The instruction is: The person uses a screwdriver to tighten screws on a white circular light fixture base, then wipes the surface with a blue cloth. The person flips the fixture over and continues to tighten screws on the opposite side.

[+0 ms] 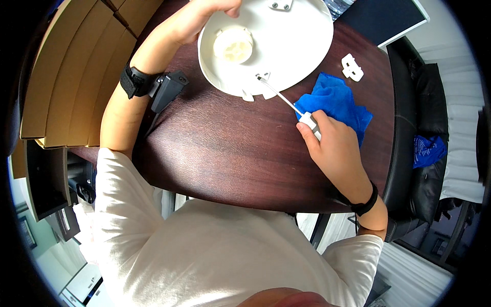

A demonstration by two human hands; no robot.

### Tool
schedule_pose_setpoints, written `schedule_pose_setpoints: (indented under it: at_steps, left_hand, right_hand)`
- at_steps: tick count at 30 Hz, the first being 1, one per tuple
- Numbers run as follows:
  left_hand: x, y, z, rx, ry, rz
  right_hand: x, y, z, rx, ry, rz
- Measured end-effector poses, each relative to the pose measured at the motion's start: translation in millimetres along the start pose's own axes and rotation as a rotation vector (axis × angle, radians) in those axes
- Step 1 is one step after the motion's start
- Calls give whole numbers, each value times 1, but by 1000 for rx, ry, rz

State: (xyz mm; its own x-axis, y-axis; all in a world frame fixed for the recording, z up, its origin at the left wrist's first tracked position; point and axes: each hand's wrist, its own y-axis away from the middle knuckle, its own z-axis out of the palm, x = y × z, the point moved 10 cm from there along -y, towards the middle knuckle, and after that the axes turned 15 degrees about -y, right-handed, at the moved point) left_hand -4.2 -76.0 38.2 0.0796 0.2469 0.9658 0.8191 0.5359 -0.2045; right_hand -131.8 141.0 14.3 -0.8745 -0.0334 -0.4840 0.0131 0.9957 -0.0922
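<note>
A large oval white plastic cover (291,46) lies on the table, its inner side up, with a round cream-coloured fitting (233,45) on it. My left hand (207,18) grips the cover's far left rim, partly cut off by the top of the picture. In my right hand (332,138) is a screwdriver (308,123), its pale handle between thumb and fingers. The thin shaft slants up and left, and its tip meets a small spot with screw holes near the cover's near edge. A blue cloth (335,102) lies beside my right hand.
A small white plastic bracket (352,67) lies right of the cover on the dark wooden table (230,153). Cardboard boxes (76,71) stand at the left. A black device (170,89) is strapped to my left wrist. A black sofa (409,102) is beyond the table's right edge.
</note>
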Motion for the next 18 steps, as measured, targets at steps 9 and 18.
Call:
schedule_pose_setpoints:
  at_steps: [9, 18]
  left_hand:
    - [-4, 1, -3, -18, 10, 43]
    - [-18, 2, -12, 11, 23, 18]
  right_hand:
    - [-5, 1, -1, 12, -1, -19]
    - [-14, -4, -3, 24, 163, -71]
